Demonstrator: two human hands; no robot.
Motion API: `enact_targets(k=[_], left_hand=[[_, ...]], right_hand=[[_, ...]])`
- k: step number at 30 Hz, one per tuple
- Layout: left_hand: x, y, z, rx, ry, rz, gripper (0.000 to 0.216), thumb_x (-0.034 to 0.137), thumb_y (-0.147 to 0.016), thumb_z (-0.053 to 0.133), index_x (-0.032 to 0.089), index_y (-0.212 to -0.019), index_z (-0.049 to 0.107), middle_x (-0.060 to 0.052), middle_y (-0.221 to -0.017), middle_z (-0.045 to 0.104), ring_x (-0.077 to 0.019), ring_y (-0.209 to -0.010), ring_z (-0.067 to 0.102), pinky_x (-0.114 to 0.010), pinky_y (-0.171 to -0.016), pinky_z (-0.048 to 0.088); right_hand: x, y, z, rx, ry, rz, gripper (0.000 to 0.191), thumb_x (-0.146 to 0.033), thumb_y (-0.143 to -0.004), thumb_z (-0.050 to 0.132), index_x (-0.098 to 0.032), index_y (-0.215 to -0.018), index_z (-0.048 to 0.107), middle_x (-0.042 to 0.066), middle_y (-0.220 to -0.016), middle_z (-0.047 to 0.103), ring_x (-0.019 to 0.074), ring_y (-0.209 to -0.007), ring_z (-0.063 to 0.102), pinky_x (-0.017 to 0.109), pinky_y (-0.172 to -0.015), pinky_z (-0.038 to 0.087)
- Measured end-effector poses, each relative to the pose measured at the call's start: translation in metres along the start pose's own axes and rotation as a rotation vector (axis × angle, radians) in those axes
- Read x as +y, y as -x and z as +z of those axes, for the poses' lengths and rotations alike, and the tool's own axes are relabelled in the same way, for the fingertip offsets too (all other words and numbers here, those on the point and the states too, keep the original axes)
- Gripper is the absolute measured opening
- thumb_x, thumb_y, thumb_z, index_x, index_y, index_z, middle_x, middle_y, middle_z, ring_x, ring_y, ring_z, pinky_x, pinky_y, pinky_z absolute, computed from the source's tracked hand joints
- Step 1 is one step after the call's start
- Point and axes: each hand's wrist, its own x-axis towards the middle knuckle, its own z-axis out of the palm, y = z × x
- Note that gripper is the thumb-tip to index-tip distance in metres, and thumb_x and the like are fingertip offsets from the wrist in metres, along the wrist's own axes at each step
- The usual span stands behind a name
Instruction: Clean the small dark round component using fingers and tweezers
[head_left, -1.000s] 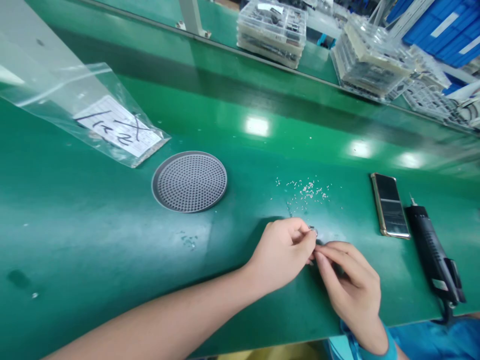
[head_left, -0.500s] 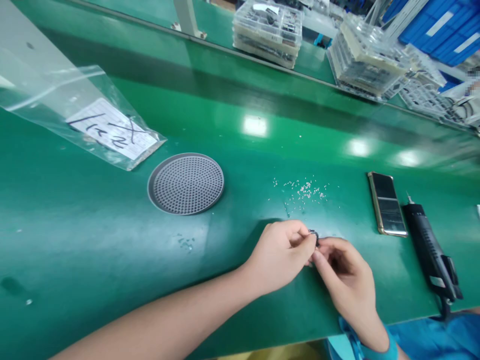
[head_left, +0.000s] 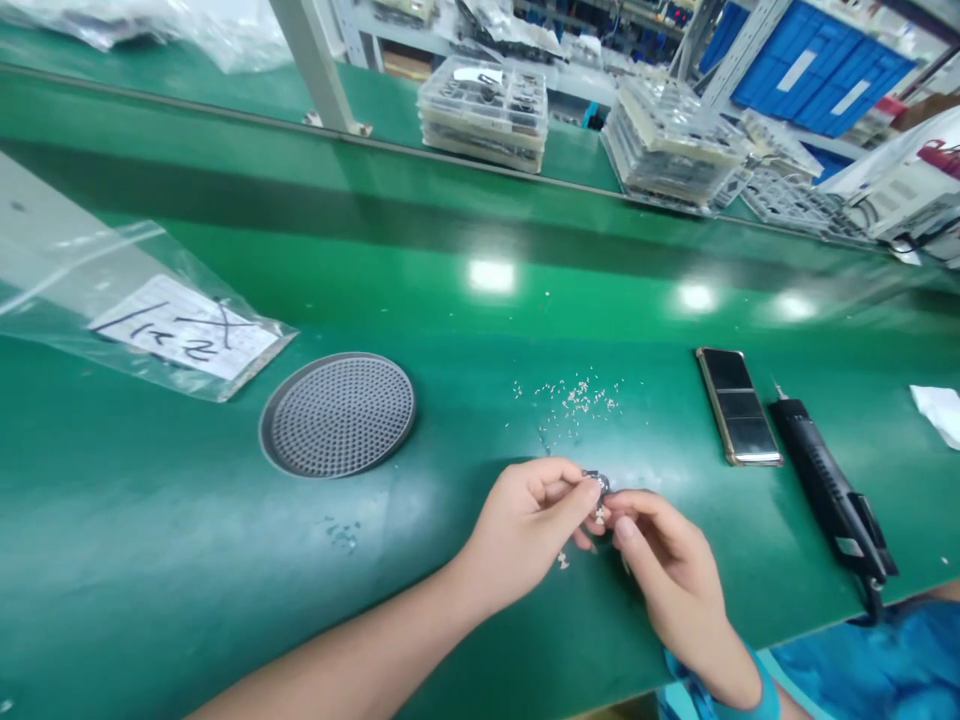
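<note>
Between the thumb and forefinger of my left hand [head_left: 529,520] is a small dark curved part [head_left: 602,484], mostly covered by the fingers. A tiny pale metal piece [head_left: 600,516] shows just below it, between the hands. My right hand [head_left: 671,570] is close against the part from the right, fingers curled, forefinger tip at its edge. Whether the right fingers pinch anything is hidden. Another small pale metal piece [head_left: 563,561] shows below the left hand. Beyond the hands, many tiny pale pieces [head_left: 579,397] lie scattered on the green table [head_left: 450,560].
A round grey perforated tray [head_left: 337,415] lies to the left, near a labelled clear zip bag [head_left: 184,325]. On the right are a phone [head_left: 739,405] and a black electric screwdriver [head_left: 829,485]. Clear part boxes [head_left: 484,115] stand on the raised shelf behind.
The view has shifted, so the table things sit lower and further left. My right thumb has come slightly away from the dark part. Small pale metal pieces now show by the left fingers.
</note>
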Motion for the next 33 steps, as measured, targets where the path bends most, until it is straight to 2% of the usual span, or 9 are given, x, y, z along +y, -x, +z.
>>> enact_targets(k=[5, 10, 15, 19, 23, 25, 27, 30, 33], left_hand=[[-0.005, 0.001, -0.002, -0.004, -0.017, 0.038, 0.040, 0.049, -0.088, 0.073, 0.010, -0.081, 0.068, -0.008, -0.074, 0.069, -0.0126, -0.058, 0.061, -0.015, -0.050, 0.050], [-0.011, 0.003, -0.005, 0.000, -0.085, 0.058, 0.047, 0.056, -0.092, 0.070, 0.009, -0.089, 0.071, -0.008, -0.075, 0.067, -0.0139, -0.057, 0.060, -0.017, -0.047, 0.049], [-0.008, 0.005, -0.005, 0.006, -0.133, 0.156, 0.046, 0.055, -0.097, 0.068, 0.010, -0.088, 0.071, -0.007, -0.074, 0.066, -0.0132, -0.059, 0.059, -0.016, -0.051, 0.050], [-0.002, 0.005, -0.004, 0.011, -0.117, 0.223, 0.041, 0.050, -0.098, 0.068, 0.011, -0.086, 0.072, -0.006, -0.072, 0.066, -0.0113, -0.058, 0.058, -0.014, -0.056, 0.050], [-0.003, 0.006, -0.006, 0.063, -0.255, 0.231, 0.033, 0.040, -0.099, 0.060, 0.011, -0.086, 0.071, -0.005, -0.070, 0.066, -0.0114, -0.055, 0.057, -0.014, -0.051, 0.047], [-0.007, 0.007, -0.006, 0.124, -0.405, 0.314, 0.030, 0.033, -0.100, 0.056, 0.013, -0.083, 0.070, -0.003, -0.068, 0.065, -0.0114, -0.054, 0.057, -0.015, -0.050, 0.045], [-0.009, 0.008, -0.006, 0.190, -0.573, 0.467, 0.027, 0.024, -0.100, 0.053, 0.015, -0.082, 0.069, -0.001, -0.070, 0.065, -0.0112, -0.058, 0.059, -0.017, -0.056, 0.045], [-0.010, 0.008, -0.005, 0.258, -0.761, 0.698, 0.019, 0.014, -0.102, 0.053, 0.018, -0.092, 0.069, 0.002, -0.074, 0.067, -0.0102, -0.063, 0.059, -0.019, -0.064, 0.046], [-0.010, 0.007, -0.005, 0.278, -0.857, 0.839, 0.015, 0.010, -0.102, 0.054, 0.018, -0.100, 0.067, 0.004, -0.074, 0.065, -0.0098, -0.060, 0.057, -0.020, -0.061, 0.046]], right_hand=[[-0.004, -0.003, 0.001, -0.009, -0.032, 0.000, 0.012, -0.033, -0.113, 0.057, -0.032, -0.118, 0.068, -0.002, -0.099, 0.068, 0.0155, -0.082, 0.061, 0.022, -0.073, 0.049], [-0.020, -0.020, -0.006, 0.024, 0.086, -0.031, 0.016, -0.028, -0.109, 0.057, -0.032, -0.120, 0.068, -0.002, -0.099, 0.068, 0.0158, -0.083, 0.063, 0.023, -0.072, 0.048], [-0.038, -0.047, -0.017, -0.107, 0.163, -0.079, 0.015, -0.026, -0.105, 0.058, -0.028, -0.105, 0.074, -0.002, -0.090, 0.069, 0.0168, -0.078, 0.063, 0.025, -0.066, 0.047], [-0.036, -0.058, -0.015, -0.146, 0.045, -0.055, 0.016, -0.028, -0.104, 0.060, -0.026, -0.095, 0.073, -0.004, -0.083, 0.069, 0.0152, -0.071, 0.061, 0.023, -0.063, 0.047], [-0.025, -0.056, -0.009, -0.105, -0.039, -0.054, 0.011, -0.026, -0.104, 0.061, -0.028, -0.099, 0.072, -0.005, -0.082, 0.069, 0.0134, -0.070, 0.061, 0.021, -0.064, 0.047], [-0.022, -0.054, -0.008, -0.060, 0.025, -0.104, 0.011, -0.023, -0.103, 0.063, -0.029, -0.104, 0.072, -0.006, -0.084, 0.068, 0.0128, -0.071, 0.059, 0.020, -0.067, 0.048], [-0.021, -0.052, -0.007, -0.045, 0.073, -0.143, 0.012, -0.022, -0.103, 0.064, -0.031, -0.106, 0.071, -0.007, -0.087, 0.067, 0.0124, -0.072, 0.058, 0.020, -0.068, 0.048], [-0.023, -0.050, -0.007, -0.054, 0.080, -0.160, 0.013, -0.021, -0.104, 0.063, -0.030, -0.108, 0.071, -0.006, -0.092, 0.068, 0.0123, -0.072, 0.059, 0.019, -0.069, 0.050], [-0.025, -0.049, -0.004, -0.041, 0.083, -0.184, 0.016, -0.019, -0.104, 0.063, -0.030, -0.112, 0.071, -0.004, -0.096, 0.070, 0.0127, -0.074, 0.062, 0.019, -0.070, 0.053]])
